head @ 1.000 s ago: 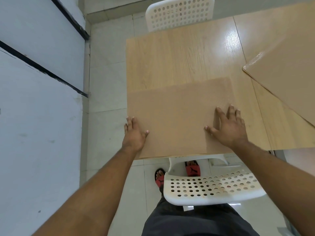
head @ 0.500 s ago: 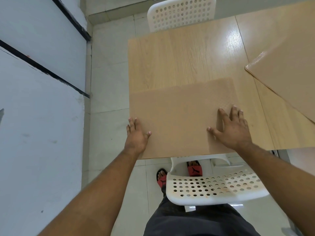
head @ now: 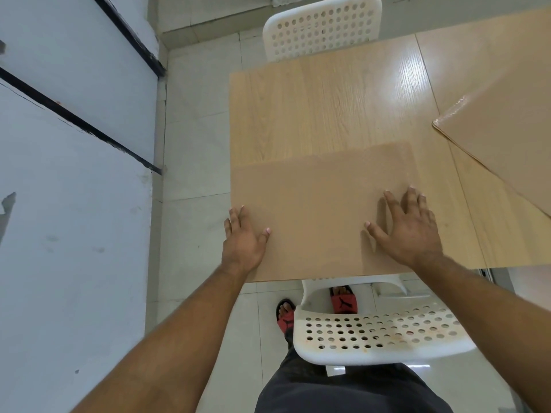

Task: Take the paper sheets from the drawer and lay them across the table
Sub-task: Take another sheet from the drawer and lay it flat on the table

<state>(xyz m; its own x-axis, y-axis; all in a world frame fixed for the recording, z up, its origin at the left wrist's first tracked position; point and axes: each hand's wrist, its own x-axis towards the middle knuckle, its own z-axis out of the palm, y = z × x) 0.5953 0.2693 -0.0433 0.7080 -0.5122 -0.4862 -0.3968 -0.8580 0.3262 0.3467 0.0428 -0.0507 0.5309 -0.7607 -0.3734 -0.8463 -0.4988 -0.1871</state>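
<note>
Seemingly midway, one sheet [head: 322, 210] lay flat on the counter [head: 313, 108] under the left hand [head: 243, 238] and right hand [head: 410, 226], both spread flat, another sheet [head: 507, 138] lay right, no drawer visible.

The second paper sheet [head: 507, 138] runs off the right edge; the near chair [head: 378, 338] hides one foot partly.

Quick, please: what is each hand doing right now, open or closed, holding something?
Left hand: open, flat at the left edge of the brown paper sheet, gripping nothing.
Right hand: open, fingers spread, lying on the sheet.
</note>
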